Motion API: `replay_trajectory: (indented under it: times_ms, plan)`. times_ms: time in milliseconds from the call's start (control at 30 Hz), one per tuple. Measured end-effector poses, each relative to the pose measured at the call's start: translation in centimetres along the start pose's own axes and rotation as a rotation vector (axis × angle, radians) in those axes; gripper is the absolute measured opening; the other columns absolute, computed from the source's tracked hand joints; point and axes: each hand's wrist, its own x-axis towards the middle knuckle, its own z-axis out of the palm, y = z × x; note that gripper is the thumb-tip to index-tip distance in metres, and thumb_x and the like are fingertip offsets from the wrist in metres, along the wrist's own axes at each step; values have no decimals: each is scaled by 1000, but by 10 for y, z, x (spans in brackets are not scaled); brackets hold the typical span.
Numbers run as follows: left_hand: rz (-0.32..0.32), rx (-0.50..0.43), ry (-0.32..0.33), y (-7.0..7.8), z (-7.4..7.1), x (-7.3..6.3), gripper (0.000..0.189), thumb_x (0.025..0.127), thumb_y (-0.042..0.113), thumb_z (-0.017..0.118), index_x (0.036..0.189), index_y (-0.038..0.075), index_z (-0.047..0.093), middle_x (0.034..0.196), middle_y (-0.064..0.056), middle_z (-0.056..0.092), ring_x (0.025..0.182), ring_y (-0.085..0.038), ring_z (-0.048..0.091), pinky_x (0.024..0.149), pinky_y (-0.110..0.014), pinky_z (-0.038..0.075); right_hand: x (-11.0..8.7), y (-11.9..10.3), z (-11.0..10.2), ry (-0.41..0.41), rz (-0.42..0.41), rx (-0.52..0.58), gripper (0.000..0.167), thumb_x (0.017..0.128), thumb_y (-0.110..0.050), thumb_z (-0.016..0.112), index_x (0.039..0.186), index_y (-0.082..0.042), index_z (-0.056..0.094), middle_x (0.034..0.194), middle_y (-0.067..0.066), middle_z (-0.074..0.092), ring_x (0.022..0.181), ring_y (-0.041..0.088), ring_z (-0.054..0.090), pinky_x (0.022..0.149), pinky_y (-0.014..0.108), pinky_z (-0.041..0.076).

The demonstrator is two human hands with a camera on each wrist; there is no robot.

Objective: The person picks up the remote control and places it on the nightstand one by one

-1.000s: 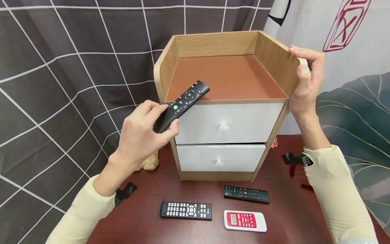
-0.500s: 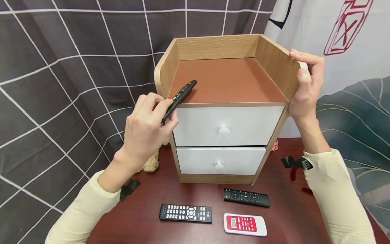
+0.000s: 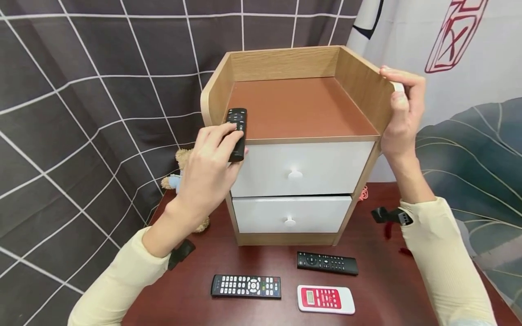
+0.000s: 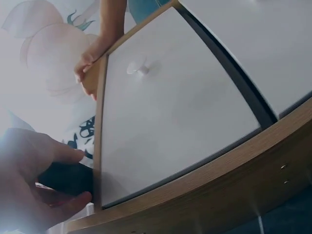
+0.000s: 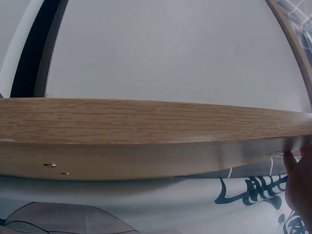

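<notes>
The remote [image 3: 239,148] is over the near left corner of the cabinet's top, pinched in the grip of the left hand [image 3: 210,167]; whether it touches the cabinet [image 3: 287,68] I cannot tell. The right hand [image 3: 403,115] has its grip closed round the near end of the cabinet's right wall. A dark gap shows between the two white drawers [image 3: 269,167]. On the table [image 3: 179,301], near side, lie a white-keyed remote [image 3: 246,286] at left, and at right a slim remote [image 3: 327,263] with a red-and-white remote [image 3: 326,299] nearer.
</notes>
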Motion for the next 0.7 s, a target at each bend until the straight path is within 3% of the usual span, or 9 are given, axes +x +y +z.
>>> replay_trajectory:
  times_ms: [133, 367, 500, 600, 700]
  plan:
    - [27, -15, -18, -2, 6, 2, 28, 94, 8, 64, 118, -5, 67, 123, -20, 65, 113, -36, 58, 98, -41, 50, 0, 0, -2, -2, 5, -9, 34, 85, -13, 38, 108, -6, 62, 116, 5, 66, 120, 25, 55, 105, 30, 35]
    - [-13, -14, -54, -4, 11, 5, 40, 93, 19, 67, 126, -4, 64, 132, -20, 61, 121, -35, 55, 101, -42, 49, 0, 2, -2, 5, -3, -21, 34, 85, -13, 37, 108, -5, 62, 116, 4, 66, 119, 25, 56, 105, 30, 36]
    - [35, -52, 54, -6, 7, -2, 39, 91, 23, 67, 121, -1, 67, 126, -19, 63, 116, -36, 57, 99, -45, 46, -1, 2, -1, 8, -7, -20, 34, 85, -13, 37, 108, -5, 62, 115, 4, 66, 119, 25, 56, 106, 31, 36]
    - [72, -70, 147, -10, 2, -8, 28, 92, 17, 61, 112, 0, 71, 115, -16, 68, 108, -33, 62, 91, -46, 45, -1, 2, 0, 8, -3, -13, 34, 85, -13, 38, 108, -5, 62, 115, 4, 66, 119, 25, 56, 106, 31, 35]
    - [92, -77, 193, -15, 2, -12, 23, 94, 9, 56, 108, 1, 73, 108, -14, 71, 100, -30, 65, 89, -45, 45, 0, 2, -1, 7, 1, -7, 33, 85, -13, 39, 108, -5, 61, 116, 5, 66, 119, 24, 56, 105, 31, 35]
